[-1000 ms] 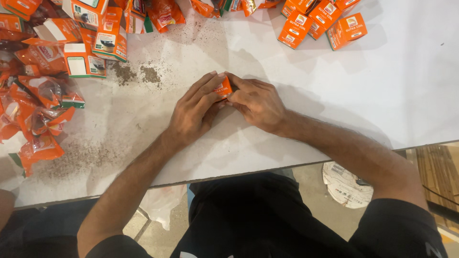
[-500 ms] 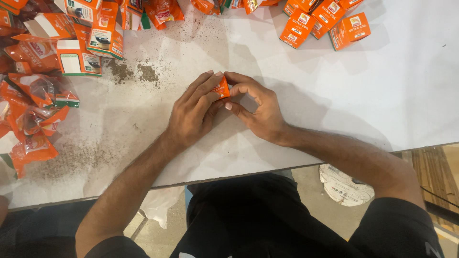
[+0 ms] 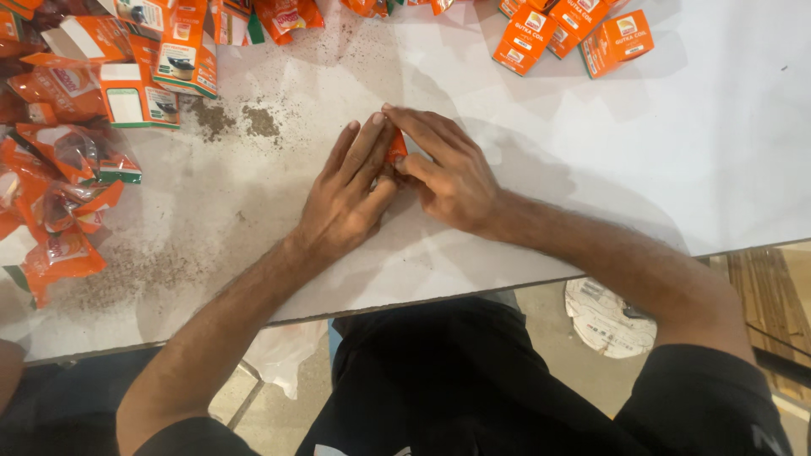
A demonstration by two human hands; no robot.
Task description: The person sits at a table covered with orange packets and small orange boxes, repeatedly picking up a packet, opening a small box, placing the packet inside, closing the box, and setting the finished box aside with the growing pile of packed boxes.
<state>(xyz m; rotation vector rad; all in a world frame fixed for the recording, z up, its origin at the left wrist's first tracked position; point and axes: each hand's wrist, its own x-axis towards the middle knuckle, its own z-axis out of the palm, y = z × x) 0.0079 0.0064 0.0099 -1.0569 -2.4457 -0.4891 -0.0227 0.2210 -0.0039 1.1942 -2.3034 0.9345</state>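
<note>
A small orange packet (image 3: 397, 148) is pinched between the two hands at the middle of the white table (image 3: 718, 152). The left hand (image 3: 346, 198) lies nearly flat, fingers extended toward 1 o'clock against the packet's left side; the right hand (image 3: 448, 173) is curled over it from 3 o'clock, thumb beneath. Only a sliver of packet is seen, its long axis roughly upright. Closed orange boxes (image 3: 574, 34) are grouped at 1 o'clock, well apart; loose orange pouches (image 3: 63, 181) are heaped at 9 o'clock, and spilled dark powder (image 3: 241, 120) lies at 11 o'clock.
</note>
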